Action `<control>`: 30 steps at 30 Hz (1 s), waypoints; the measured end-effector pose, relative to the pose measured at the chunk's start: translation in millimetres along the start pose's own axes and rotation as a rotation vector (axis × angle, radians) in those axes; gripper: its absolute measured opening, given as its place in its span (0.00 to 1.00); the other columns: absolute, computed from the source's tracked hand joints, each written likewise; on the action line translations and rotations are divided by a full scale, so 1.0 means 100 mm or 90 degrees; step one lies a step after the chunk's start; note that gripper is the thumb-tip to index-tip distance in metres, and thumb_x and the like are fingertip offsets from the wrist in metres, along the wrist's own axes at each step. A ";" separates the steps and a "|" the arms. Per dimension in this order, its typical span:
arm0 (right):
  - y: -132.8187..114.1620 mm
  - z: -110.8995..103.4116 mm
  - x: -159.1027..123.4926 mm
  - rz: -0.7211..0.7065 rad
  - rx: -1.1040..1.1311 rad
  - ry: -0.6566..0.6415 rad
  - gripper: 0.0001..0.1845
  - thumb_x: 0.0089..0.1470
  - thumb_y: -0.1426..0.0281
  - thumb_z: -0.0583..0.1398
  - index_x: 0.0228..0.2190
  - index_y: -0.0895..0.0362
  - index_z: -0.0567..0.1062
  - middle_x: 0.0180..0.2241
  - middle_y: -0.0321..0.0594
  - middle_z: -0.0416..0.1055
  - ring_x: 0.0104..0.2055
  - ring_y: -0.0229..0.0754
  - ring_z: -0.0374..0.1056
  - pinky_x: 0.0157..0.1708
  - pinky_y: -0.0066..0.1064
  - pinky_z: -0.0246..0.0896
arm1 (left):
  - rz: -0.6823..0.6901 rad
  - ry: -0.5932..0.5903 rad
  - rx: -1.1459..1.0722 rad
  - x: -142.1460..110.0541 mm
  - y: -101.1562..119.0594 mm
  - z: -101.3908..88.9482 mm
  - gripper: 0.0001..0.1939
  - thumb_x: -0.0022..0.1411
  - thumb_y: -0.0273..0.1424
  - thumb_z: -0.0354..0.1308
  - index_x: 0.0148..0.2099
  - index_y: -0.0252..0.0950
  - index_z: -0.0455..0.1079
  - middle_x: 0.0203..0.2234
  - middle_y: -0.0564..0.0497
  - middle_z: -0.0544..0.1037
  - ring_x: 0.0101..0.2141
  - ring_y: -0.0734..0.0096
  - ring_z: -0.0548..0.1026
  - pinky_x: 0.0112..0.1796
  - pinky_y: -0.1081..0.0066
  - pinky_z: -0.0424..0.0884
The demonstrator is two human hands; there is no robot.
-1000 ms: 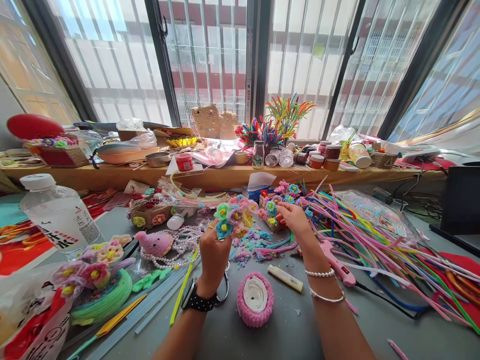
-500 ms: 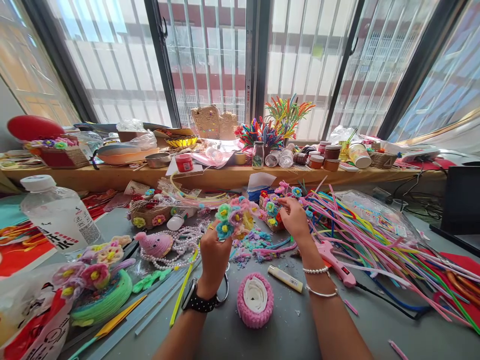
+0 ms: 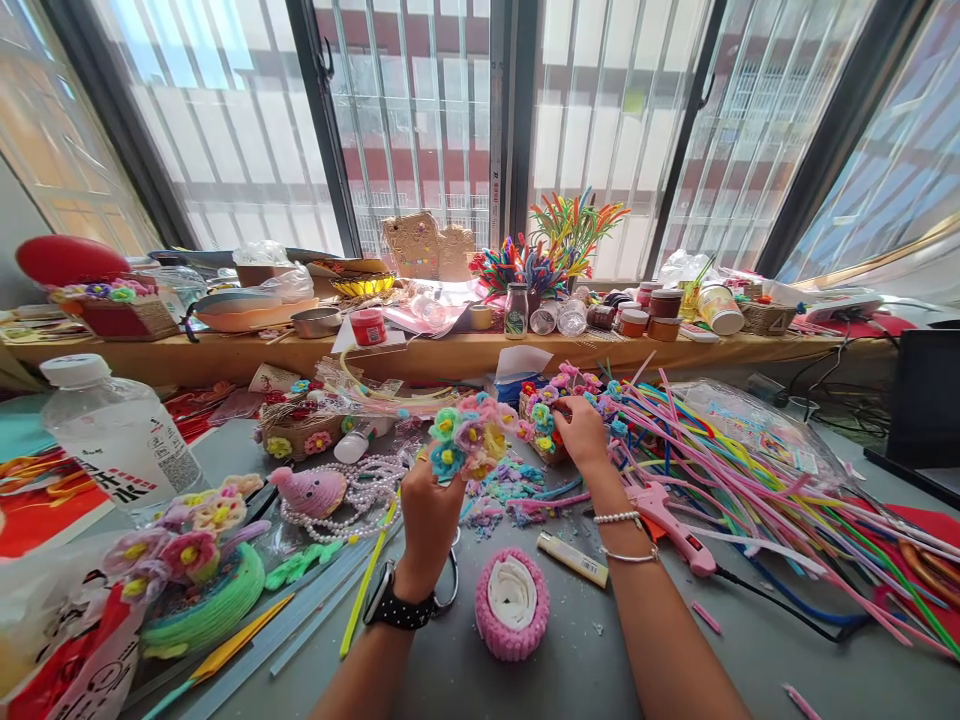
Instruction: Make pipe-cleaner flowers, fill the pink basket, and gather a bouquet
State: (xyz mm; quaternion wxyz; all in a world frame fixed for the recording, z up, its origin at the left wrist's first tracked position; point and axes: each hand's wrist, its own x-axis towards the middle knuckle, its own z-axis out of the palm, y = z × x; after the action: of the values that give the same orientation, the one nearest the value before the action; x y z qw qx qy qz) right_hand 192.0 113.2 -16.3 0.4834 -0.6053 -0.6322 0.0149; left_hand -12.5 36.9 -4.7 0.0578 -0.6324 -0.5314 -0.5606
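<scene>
My left hand [image 3: 431, 505] is closed round the base of a bunch of pastel pipe-cleaner flowers [image 3: 471, 438], held upright above the table. My right hand [image 3: 583, 432] reaches in among small pipe-cleaner flowers [image 3: 541, 412] standing in a little basket. Its fingers are pinched at the basket's right side; what lies between them is hidden. On the table between my forearms stands a round pink fuzzy pot [image 3: 514, 640] with a white lining. A cream lighter [image 3: 572, 559] lies just right of the pot.
A pink glue gun [image 3: 675, 535] with a black cord lies beside my right forearm. Loose pipe cleaners [image 3: 750, 500] cover the right side. At left are a water bottle [image 3: 120, 430], a green flower pot [image 3: 214, 605], bead strings [image 3: 367, 480] and glue sticks [image 3: 322, 605].
My right hand has moved slightly left and down, its fingers now closer in among the basket's flowers. My left hand still holds the bunch in nearly the same place.
</scene>
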 end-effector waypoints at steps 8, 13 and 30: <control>0.02 -0.01 0.00 -0.042 -0.074 -0.002 0.10 0.42 0.75 0.53 0.25 0.56 0.75 0.32 0.44 0.65 0.38 0.47 0.58 0.40 0.38 0.54 | 0.007 -0.014 -0.016 0.00 0.00 0.01 0.07 0.48 0.30 0.50 0.24 0.35 0.68 0.18 0.51 0.73 0.22 0.70 0.70 0.23 0.73 0.63; 0.03 0.00 0.01 -0.046 -0.089 -0.011 0.12 0.41 0.76 0.53 0.28 0.58 0.74 0.33 0.45 0.65 0.38 0.46 0.58 0.40 0.36 0.55 | -0.003 -0.017 -0.024 -0.01 0.01 0.01 0.07 0.47 0.31 0.52 0.25 0.35 0.69 0.19 0.50 0.74 0.22 0.68 0.71 0.23 0.72 0.63; 0.06 0.04 0.02 -0.050 -0.097 -0.012 0.13 0.45 0.74 0.52 0.33 0.61 0.73 0.35 0.46 0.66 0.38 0.45 0.60 0.39 0.35 0.55 | -0.027 -0.025 -0.022 -0.02 0.01 0.02 0.13 0.48 0.38 0.52 0.24 0.33 0.68 0.18 0.49 0.74 0.21 0.68 0.71 0.22 0.72 0.64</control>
State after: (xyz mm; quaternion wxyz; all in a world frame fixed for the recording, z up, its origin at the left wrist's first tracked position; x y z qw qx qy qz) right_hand 194.3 119.1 -20.9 0.4304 -0.6149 -0.6592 -0.0468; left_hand -10.2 36.4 -6.7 0.0246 -0.6331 -0.5356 -0.5583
